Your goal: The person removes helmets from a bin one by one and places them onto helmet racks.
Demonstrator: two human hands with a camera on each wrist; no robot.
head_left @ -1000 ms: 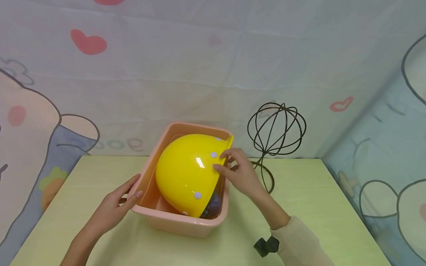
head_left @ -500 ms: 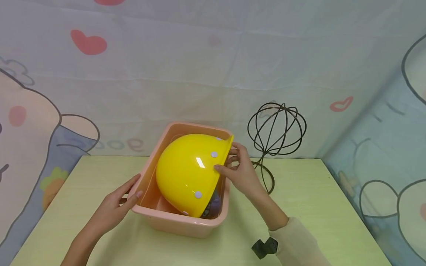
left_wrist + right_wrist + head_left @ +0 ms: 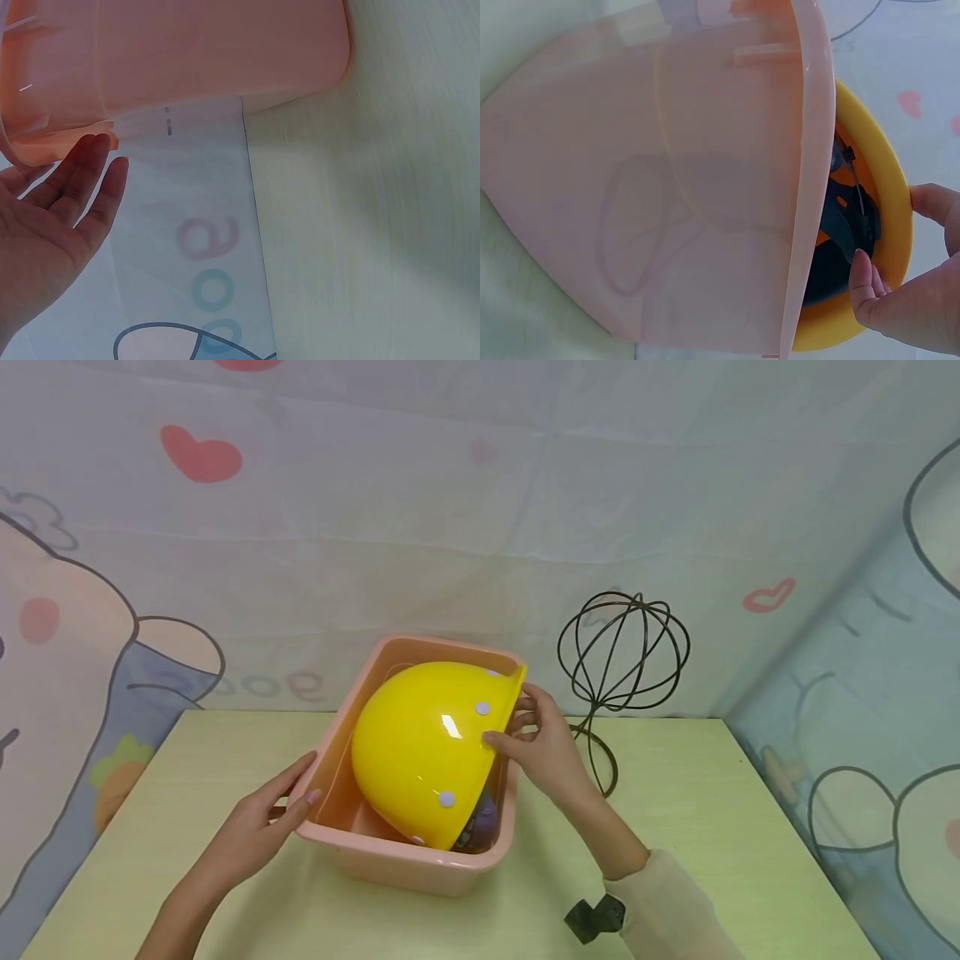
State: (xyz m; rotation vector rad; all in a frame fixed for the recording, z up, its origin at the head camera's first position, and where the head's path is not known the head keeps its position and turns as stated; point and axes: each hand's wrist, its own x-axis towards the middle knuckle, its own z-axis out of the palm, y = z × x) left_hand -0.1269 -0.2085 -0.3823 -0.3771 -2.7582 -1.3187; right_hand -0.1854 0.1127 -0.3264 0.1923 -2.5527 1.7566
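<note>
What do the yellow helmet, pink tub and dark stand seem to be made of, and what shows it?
Yellow helmet: probably hard, glossy plastic; it shows sharp white highlights.
Pink tub: likely moulded plastic, smooth, slightly shiny, with a rounded rim.
Dark stand: perhaps metal wire, given its thin bent rods; any coating is unclear.

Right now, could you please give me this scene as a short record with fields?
left hand: grips the rim of the basin at its left side
right hand: pinches the rim of the helmet
basin: pink, on the table
helmet: yellow with white dots, tipped on its side in the basin, opening toward the right
helmet's inside: dark lining
wire stand: dark, on the table, right of the basin
unclear: whether the purple patch belongs to the helmet
</note>
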